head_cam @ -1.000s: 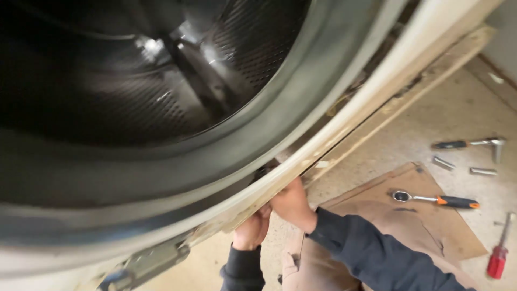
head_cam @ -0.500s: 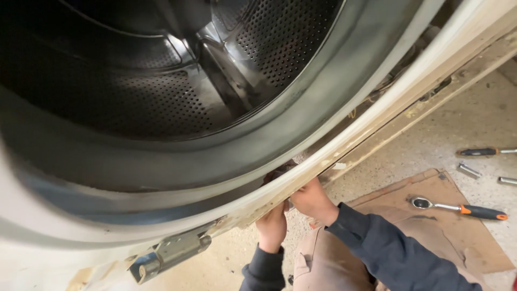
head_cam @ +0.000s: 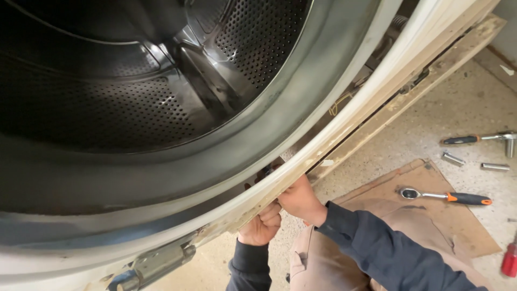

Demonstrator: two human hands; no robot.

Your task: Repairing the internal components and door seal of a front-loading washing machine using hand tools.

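Under drum opening, your left hand (head_cam: 262, 225) and right hand (head_cam: 299, 198) clench panel edge (head_cam: 344, 148); sharp rusty rim could cut fingers if grip slips

**Tally by kind**

One washing machine drum (head_cam: 134, 97). One door hinge (head_cam: 156, 264). Two ratchet wrenches (head_cam: 444, 195) (head_cam: 482, 138). Two loose sockets (head_cam: 452, 158) (head_cam: 494, 167). One red-handled screwdriver (head_cam: 509, 260). One cardboard sheet (head_cam: 431, 226). Two hands: left hand (head_cam: 262, 226), right hand (head_cam: 300, 200).

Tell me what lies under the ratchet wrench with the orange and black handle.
The ratchet wrench lies on a flat sheet of brown cardboard spread on the speckled floor. What the cardboard covers beneath it cannot be seen.
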